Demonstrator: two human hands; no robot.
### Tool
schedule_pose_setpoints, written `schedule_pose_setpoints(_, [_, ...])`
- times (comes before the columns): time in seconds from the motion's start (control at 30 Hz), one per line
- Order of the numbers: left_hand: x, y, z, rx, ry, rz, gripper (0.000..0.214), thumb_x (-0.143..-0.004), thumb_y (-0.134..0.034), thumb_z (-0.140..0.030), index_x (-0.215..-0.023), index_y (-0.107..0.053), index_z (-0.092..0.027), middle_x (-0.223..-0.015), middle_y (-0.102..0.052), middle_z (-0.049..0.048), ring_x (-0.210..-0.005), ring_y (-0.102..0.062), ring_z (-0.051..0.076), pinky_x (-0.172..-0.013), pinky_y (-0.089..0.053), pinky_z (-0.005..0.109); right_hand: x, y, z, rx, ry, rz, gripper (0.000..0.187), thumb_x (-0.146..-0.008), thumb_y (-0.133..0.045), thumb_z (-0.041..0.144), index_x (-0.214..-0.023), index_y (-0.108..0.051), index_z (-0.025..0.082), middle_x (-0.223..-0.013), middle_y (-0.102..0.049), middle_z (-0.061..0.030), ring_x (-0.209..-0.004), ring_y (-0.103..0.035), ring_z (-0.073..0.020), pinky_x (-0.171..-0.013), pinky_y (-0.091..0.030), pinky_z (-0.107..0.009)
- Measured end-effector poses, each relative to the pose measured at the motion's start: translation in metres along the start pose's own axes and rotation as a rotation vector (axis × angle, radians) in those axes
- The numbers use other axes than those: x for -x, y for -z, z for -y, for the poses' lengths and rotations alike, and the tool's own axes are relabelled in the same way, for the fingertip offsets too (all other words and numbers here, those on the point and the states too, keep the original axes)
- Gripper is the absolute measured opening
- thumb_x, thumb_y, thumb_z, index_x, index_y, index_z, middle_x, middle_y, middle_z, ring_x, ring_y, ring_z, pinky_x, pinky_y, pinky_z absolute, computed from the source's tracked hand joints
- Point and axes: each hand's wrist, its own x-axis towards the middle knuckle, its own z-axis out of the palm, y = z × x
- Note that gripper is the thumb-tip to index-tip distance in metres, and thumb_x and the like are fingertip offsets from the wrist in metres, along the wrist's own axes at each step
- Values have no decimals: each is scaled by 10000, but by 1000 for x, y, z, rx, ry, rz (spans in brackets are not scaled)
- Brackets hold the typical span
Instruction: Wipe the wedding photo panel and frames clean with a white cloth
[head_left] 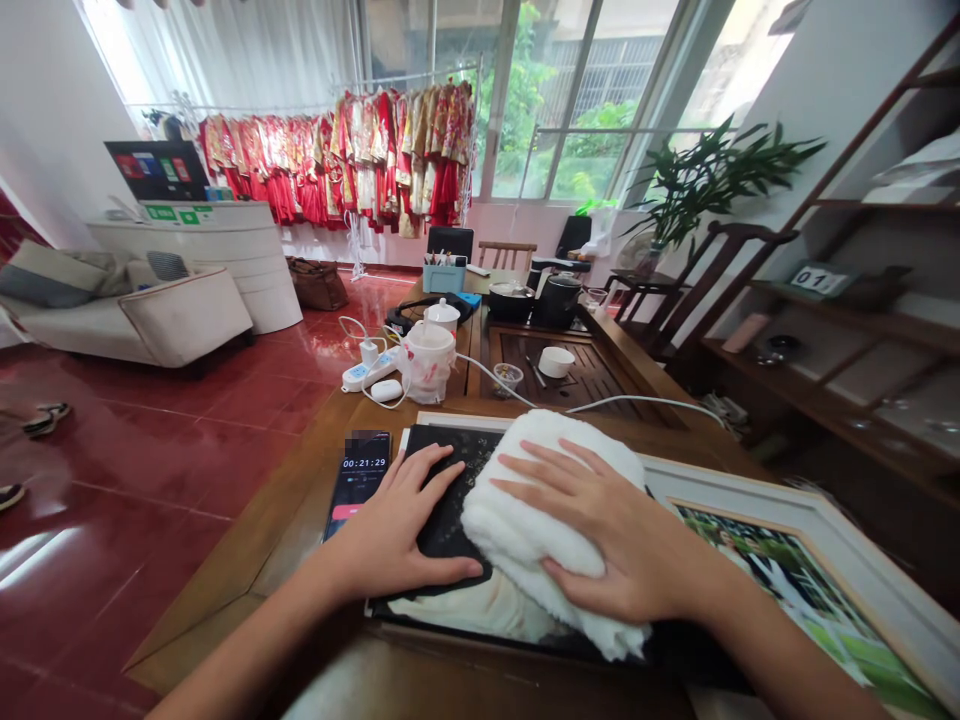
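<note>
A dark glossy photo panel (450,520), with a pale fabric-like area along its near edge, lies flat on the wooden table. My left hand (405,530) rests on the panel's left side, fingers stretched and apart, holding nothing. Over the right part of the panel is a folded white towel (510,500). My right hand (600,520) presses on the towel from above, fingers spread across it and thumb against its near side. The towel and both hands hide much of the panel's picture.
A phone (358,490) showing a timer lies left of the panel. A framed photo (795,570) is at the right. Beyond stand a white lidded cup (429,360), a power strip (367,368) and a tea tray (600,385). A cable (637,402) crosses the table.
</note>
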Motion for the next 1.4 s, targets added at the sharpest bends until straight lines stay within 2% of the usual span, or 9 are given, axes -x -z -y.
schedule_pose_setpoints(0.13, [-1,-1,0,-7,-6,4,874,-771,-646,-673,-1475,-358,-242,-1546,-301,125,-1421,-277,351,-1156,-265,546,-1,1,4,-13,11,28,789,-754,-606,379,-1485,-310,356,-1546,-351,-17,-1410,-311,-308,-1146,-173,-593])
schedule_pose_setpoints(0.33, [-1,-1,1,-35,-9,11,878,-775,-641,-675,-1478,-350,-237,-1550,-290,117,-1427,-265,346,-1171,-234,542,8,-2,-26,42,-88,-79,740,-777,-612,348,-1471,-360,314,-1509,-415,-60,-1393,-344,-312,-1121,-255,-572])
schedule_pose_setpoints(0.43, [-1,-1,1,-42,-10,19,880,-780,-625,-687,-1481,-344,-235,-1555,-281,114,-1432,-256,343,-1176,-213,550,9,-3,-32,58,-117,-105,694,-800,-600,364,-1458,-386,308,-1495,-436,-73,-1381,-363,-320,-1104,-278,-583])
schedule_pose_setpoints(0.73, [-2,-3,-1,-22,-16,-1,872,-776,-644,-667,-1476,-354,-236,-1548,-298,136,-1419,-276,361,-1153,-260,558,1,-1,3,-45,14,-31,764,-742,-632,383,-1461,-378,343,-1512,-410,-50,-1374,-366,-336,-1130,-185,-607])
schedule_pose_setpoints(0.9, [-3,-3,-1,-30,-16,5,872,-776,-642,-670,-1474,-357,-232,-1545,-303,135,-1420,-277,358,-1157,-247,564,5,-3,-12,1,-50,-56,769,-763,-626,366,-1478,-347,334,-1509,-416,-60,-1382,-356,-339,-1114,-226,-614])
schedule_pose_setpoints(1.03, [-2,-1,-2,-37,-13,20,870,-783,-627,-678,-1472,-360,-219,-1553,-287,129,-1429,-261,344,-1166,-243,548,7,-5,-26,58,-127,-75,703,-812,-596,391,-1471,-366,310,-1488,-444,-89,-1373,-369,-344,-1086,-270,-627])
schedule_pose_setpoints(1.13, [-2,-1,-2,-31,-8,15,865,-781,-629,-680,-1468,-370,-223,-1552,-291,125,-1429,-264,342,-1164,-259,536,5,-4,-20,58,-123,-77,699,-811,-595,393,-1468,-372,307,-1474,-463,-87,-1366,-377,-348,-1088,-261,-634])
schedule_pose_setpoints(1.3, [-2,-3,-1,-21,-14,1,882,-772,-642,-678,-1480,-351,-240,-1548,-301,129,-1422,-277,355,-1162,-245,558,0,-2,2,-1,-40,-80,754,-757,-637,422,-1461,-381,331,-1476,-461,-67,-1354,-390,-353,-1104,-238,-620])
schedule_pose_setpoints(1.4, [-2,-3,-1,-26,-3,15,894,-774,-632,-685,-1490,-329,-243,-1552,-292,128,-1427,-267,352,-1163,-231,568,0,-2,4,-11,-22,-79,752,-753,-638,444,-1455,-395,331,-1478,-459,-68,-1350,-396,-352,-1107,-231,-616])
